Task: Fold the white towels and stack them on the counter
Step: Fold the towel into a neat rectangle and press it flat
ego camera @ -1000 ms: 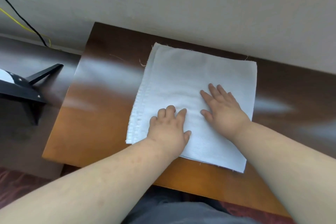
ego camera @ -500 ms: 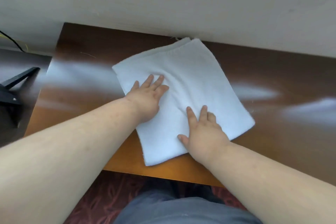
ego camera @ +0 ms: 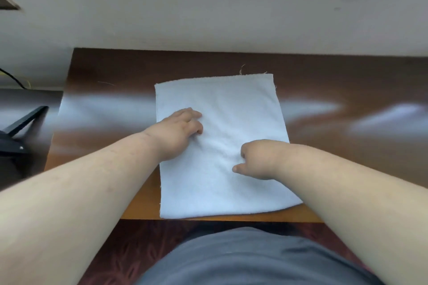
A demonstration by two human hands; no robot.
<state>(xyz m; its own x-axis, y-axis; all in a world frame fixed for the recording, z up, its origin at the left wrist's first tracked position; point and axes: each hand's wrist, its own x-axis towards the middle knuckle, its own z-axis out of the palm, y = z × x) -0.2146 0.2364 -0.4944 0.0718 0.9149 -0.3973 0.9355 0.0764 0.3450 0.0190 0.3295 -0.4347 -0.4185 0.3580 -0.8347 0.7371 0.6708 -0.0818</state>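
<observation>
A folded white towel [ego camera: 222, 146] lies flat on the wooden counter [ego camera: 347, 90], its near edge at the counter's front edge. The left hand [ego camera: 178, 133] and right hand [ego camera: 257, 159] rest on it with fingers curled under, possibly pinching cloth; I cannot tell. A black stand [ego camera: 16, 132] sits at far left.

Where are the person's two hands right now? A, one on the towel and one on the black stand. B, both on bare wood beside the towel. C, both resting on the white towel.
C: the left hand and the right hand both lie on the white towel, which is spread on the wooden counter.
</observation>
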